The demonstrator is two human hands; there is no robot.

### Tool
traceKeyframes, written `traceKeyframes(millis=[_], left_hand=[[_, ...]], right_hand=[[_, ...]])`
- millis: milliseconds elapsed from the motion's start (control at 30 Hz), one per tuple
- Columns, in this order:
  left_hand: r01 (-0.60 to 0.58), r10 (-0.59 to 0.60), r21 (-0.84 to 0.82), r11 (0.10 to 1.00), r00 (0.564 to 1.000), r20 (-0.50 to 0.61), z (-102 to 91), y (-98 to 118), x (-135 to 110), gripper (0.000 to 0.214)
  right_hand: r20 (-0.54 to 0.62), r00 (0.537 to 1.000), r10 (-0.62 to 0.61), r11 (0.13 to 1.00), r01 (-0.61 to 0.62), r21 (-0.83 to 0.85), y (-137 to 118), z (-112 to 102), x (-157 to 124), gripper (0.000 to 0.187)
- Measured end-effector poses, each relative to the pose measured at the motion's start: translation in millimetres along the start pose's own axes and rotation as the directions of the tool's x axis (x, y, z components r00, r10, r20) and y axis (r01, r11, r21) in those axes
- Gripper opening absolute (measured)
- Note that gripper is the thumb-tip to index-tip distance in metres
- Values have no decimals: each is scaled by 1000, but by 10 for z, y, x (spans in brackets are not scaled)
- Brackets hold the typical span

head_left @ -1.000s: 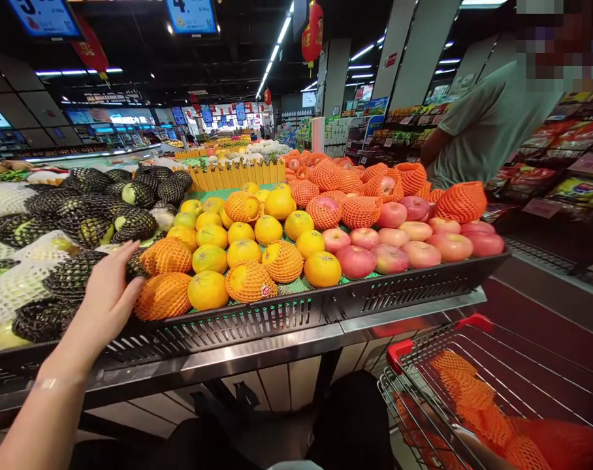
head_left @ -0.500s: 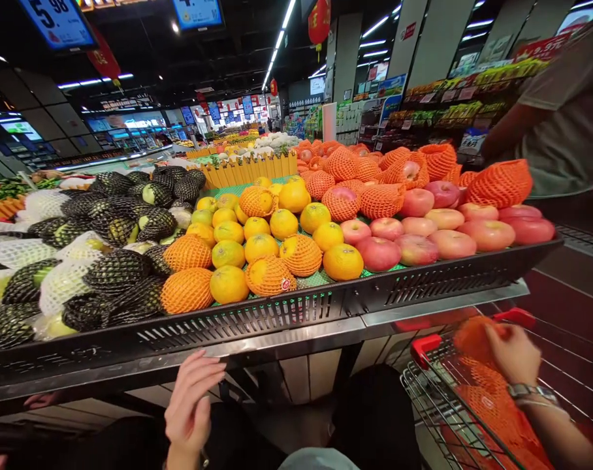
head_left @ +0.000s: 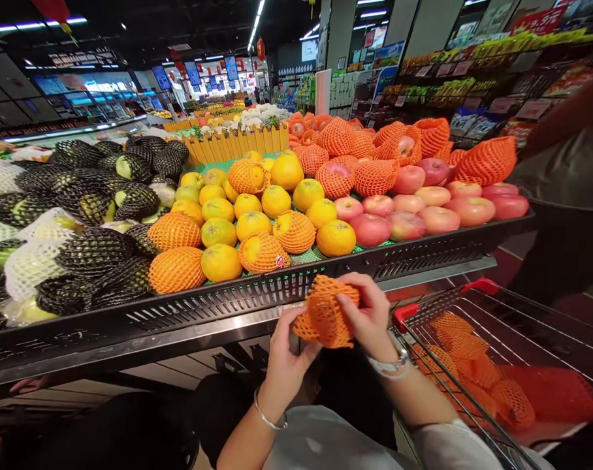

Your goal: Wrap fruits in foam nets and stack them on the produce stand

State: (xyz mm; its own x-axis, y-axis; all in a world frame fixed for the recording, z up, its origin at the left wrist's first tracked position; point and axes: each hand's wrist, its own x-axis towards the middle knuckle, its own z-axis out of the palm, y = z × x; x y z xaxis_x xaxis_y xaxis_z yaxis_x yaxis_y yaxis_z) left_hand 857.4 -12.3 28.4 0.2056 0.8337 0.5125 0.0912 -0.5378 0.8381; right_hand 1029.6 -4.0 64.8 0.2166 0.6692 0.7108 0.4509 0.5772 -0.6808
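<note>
Both my hands hold an empty orange foam net sleeve [head_left: 326,316] in front of the fruit stand's black rim [head_left: 257,303]. My left hand [head_left: 287,356] grips its lower left side, fingers curled under it. My right hand [head_left: 372,316], with a watch on the wrist, pinches its right edge from above. Just beyond the sleeve lie oranges [head_left: 221,261], some bare and some in orange nets [head_left: 176,269]. Apples [head_left: 407,224] fill the right part of the tray.
A red-handled wire shopping cart [head_left: 477,326] stands at my right, holding several orange net sleeves [head_left: 473,372]. Fruit in black and white nets [head_left: 95,251] lies at the left. Another person [head_left: 565,170] stands at the far right by shelves.
My right hand brought an orange net sleeve up out of the cart to the middle. My left hand, which had left the fruit, rose to take hold of it too.
</note>
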Motion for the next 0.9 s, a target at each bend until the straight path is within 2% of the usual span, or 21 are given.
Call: traceKeyframes(millis=[67,100,200,267,333,400,500,567,633,700,767,833,900], left_hand=[[25,-20,27,999,983,-184,-6,-42,11,29],[45,-36,25,999,958,-284,-43,-65,13,28],[107,-109,-32,994,871,-479,-214,-131,5,40],[129,-126,-32,991,836,-534,-308,-166,-9,38],[131,-102,15,991,834,-542,-348,-196,-26,27],[114,-59,78,990,860,-507,-344,-221,-41,20],[52,41,207,977,905,-424,-316,-242,-53,12],[2,102,282,960,930,-354,-312,-240,-56,12],[-56,148,318,946,950,-273,-320,-229,-61,22],[-134,212,341,930,956,-202,-328,-210,-72,29],[-234,300,353,906,943,-145,-334,-184,-88,21],[-361,399,300,883,914,-73,-342,-148,-105,12],[-457,456,211,864,888,57,-360,-103,-115,11]], right_hand=[[-32,999,38,992,-34,124,-36,203,-77,20],[-64,996,64,981,-51,186,-31,276,-119,23],[-191,951,243,904,-151,400,39,417,-249,24],[-137,909,395,812,-275,515,94,474,-336,20],[23,885,464,739,-402,540,128,511,-416,19],[130,881,456,725,-452,519,133,528,-480,26],[96,911,402,785,-396,476,109,505,-523,32],[67,935,349,859,-348,376,91,466,-516,20],[79,957,279,925,-289,245,79,423,-497,7],[96,975,201,964,-214,156,79,390,-480,11],[61,986,158,980,-164,115,103,369,-468,10],[-42,973,226,969,-220,115,158,351,-455,5],[-58,913,405,904,-389,179,237,325,-429,13]])
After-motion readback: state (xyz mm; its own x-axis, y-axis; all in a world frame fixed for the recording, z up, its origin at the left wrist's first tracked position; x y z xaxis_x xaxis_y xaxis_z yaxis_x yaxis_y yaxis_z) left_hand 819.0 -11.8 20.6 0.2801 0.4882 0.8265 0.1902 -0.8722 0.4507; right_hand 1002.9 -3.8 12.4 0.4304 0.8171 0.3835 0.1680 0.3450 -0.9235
